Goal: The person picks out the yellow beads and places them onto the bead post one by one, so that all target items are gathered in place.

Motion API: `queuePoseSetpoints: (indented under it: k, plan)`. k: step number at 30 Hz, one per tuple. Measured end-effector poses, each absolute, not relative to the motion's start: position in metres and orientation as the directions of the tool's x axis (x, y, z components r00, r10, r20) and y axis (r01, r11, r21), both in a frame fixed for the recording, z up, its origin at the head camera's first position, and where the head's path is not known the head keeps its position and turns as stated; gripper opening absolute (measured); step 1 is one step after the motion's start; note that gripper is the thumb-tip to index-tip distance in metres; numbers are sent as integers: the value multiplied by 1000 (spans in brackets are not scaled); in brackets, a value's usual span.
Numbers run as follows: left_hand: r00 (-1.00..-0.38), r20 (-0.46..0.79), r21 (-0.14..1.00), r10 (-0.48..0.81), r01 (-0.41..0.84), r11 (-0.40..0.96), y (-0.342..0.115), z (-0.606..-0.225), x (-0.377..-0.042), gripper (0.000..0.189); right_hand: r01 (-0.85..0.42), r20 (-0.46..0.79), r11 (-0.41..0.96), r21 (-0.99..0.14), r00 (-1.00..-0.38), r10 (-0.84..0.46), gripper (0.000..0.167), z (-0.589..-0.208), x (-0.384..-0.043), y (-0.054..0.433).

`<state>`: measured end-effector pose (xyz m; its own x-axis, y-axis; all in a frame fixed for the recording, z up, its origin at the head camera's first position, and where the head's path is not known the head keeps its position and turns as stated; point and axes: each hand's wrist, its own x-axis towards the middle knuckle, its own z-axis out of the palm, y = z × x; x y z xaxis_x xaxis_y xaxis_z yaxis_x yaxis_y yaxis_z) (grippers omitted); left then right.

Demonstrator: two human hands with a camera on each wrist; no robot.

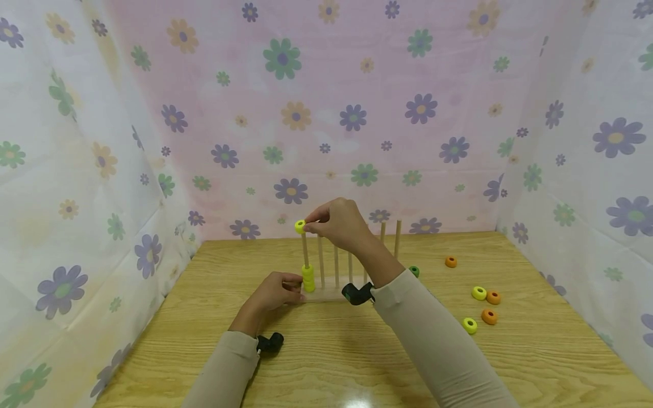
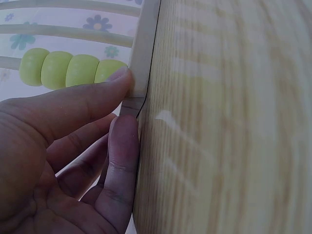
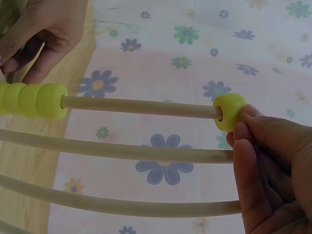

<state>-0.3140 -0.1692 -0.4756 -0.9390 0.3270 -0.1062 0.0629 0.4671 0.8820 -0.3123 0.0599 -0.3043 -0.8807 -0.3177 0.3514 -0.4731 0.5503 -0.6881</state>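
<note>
Currently the right hand [image 1: 340,225] pinches a yellow bead [image 1: 299,229] at the top of the leftmost peg [image 1: 305,249], above four stacked yellow beads [image 1: 308,279] (they sit touching at its foot). The left hand [image 1: 274,292] grips the left end of the wooden base [image 1: 326,294]. Loose orange beads [image 1: 488,321] and loose yellow beads [image 1: 469,330] lie to the right on the table [image 1: 316,362].
</note>
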Motion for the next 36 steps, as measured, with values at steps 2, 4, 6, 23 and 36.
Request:
queuePoseSetpoints:
  k: [2, 4, 6, 23, 36]
  plan:
    - [-939, -107, 884, 328, 62, 464, -169, -476, -314, 55, -473, 351, 547, -691, -880, -318, 9, -304, -312, 60]
    - [-938, -108, 885, 330, 60, 462, -169, -476, -314, 55, -472, 350, 541, -696, -881, -318, 9, -304, -312, 60]
    - [-937, -109, 885, 331, 61, 462, -169, -475, -314, 56, -471, 350, 539, -699, -882, -317, 9, -304, -312, 60]
    - [-934, -108, 882, 339, 68, 467, -169, -475, -314, 56, -472, 350, 552, -687, -881, -318, 9, -304, -311, 60]
    - [-933, -98, 880, 346, 82, 468, -171, -474, -312, 56, -488, 354, 579, -653, -873, -336, 9, -302, -309, 59]
